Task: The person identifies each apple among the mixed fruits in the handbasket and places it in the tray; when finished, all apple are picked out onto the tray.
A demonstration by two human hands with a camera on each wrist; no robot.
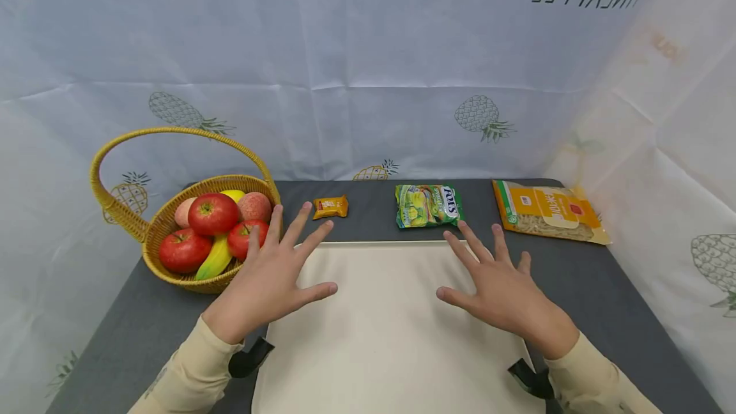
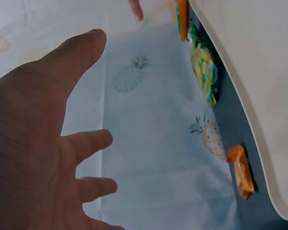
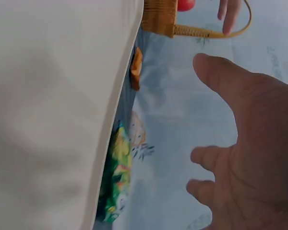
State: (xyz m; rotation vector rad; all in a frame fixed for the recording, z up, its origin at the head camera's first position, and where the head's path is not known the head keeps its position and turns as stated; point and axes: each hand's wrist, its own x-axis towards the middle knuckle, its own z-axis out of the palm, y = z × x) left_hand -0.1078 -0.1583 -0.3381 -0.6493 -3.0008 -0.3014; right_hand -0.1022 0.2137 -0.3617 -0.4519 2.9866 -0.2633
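My left hand [image 1: 269, 283] is spread above the left edge of a cream tray [image 1: 385, 337], fingers straight and holding nothing. In the head view its fingers overlap the right side of a yellow wicker basket [image 1: 151, 254] filled with red apples [image 1: 185, 250], a banana [image 1: 216, 258] and peach-like fruit [image 1: 255, 207]. Over the tray's right side hovers my right hand [image 1: 506, 292], likewise spread and bare. Just beyond its fingertips lies a green and yellow snack bag [image 1: 428, 206]. A small orange packet [image 1: 330, 207] rests behind the tray, near the left fingertips.
At the back right of the dark grey table [image 1: 598, 299] lies an orange and clear bag of grains [image 1: 549, 213]. A pineapple-print curtain [image 1: 368, 50] hangs behind the table and along its sides. The basket's tall arched handle [image 1: 172, 130] rises in front of the curtain.
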